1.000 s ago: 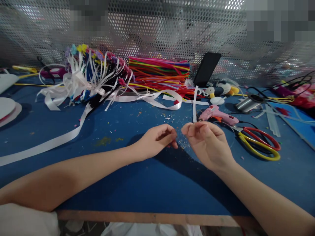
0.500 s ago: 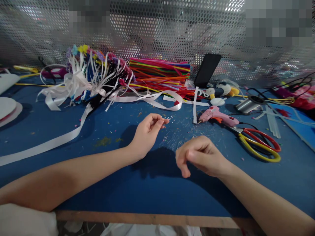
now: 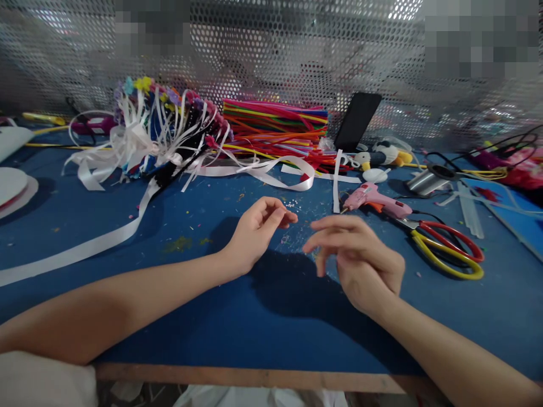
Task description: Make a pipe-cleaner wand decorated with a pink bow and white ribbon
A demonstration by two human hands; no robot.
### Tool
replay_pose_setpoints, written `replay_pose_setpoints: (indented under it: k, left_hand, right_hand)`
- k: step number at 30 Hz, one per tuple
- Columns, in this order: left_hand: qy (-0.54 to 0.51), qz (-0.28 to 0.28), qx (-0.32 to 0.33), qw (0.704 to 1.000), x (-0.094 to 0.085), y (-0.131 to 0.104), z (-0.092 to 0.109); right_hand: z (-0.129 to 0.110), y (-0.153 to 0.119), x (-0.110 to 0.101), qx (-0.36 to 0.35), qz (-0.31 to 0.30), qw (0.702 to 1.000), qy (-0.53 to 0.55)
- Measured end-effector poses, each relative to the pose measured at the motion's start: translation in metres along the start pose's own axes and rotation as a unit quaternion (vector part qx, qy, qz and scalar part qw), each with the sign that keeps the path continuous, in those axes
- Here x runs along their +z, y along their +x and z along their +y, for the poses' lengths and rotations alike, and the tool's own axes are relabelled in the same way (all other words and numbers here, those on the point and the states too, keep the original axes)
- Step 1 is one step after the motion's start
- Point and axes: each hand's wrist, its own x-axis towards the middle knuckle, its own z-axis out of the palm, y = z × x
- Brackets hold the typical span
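Note:
My left hand [image 3: 258,232] is closed in a pinch, thumb against the fingertips, above the middle of the blue table. Whatever may be between those fingertips is too small to make out. Just beyond them lies a small cluster of tiny white bits [image 3: 292,204], perhaps beads. To the right, my right hand [image 3: 360,260] hovers over the table with its fingers apart and nothing visible in it. A pink glue gun [image 3: 377,200] and scissors [image 3: 452,249] with red and yellow handles lie beyond and right of that hand.
Colourful pipe cleaners [image 3: 275,127] are stacked at the back, beside a ribboned flower bundle [image 3: 169,124]. A phone [image 3: 358,121] leans against the perforated metal screen [image 3: 271,62]. White ribbon [image 3: 106,243] trails left. A wire spool [image 3: 430,180] and glue sticks [image 3: 470,212] sit right.
My right hand has turned and its curled fingers have spread, reaching slightly up towards the left hand. My left hand has shifted a little to the right, still pinched.

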Motion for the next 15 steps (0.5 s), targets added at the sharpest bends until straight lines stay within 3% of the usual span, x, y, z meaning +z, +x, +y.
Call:
replay_pose_setpoints:
  k: [3,6,8,11,15]
  left_hand:
    - [0.014,-0.007,-0.020,1.000,0.001,-0.001,0.004]
    - [0.039,-0.007,-0.020,0.999,0.001,-0.002,0.006]
    - [0.043,-0.012,-0.014,0.999,0.001,-0.003,0.006]
    - [0.040,-0.030,0.002,0.999,0.001,-0.003,0.003]
    - [0.056,-0.059,0.024,0.996,-0.001,-0.004,0.002]
  right_hand:
    - [0.002,0.002,0.007,0.027,0.165,0.986,0.024]
    - [0.001,0.009,0.010,0.055,0.227,0.972,0.036]
    - [0.002,0.013,0.010,0.107,0.218,0.970,0.024]
    - [0.004,0.015,0.010,0.225,0.149,0.963,-0.001]
    - [0.006,0.017,0.010,0.363,0.065,0.929,0.027]
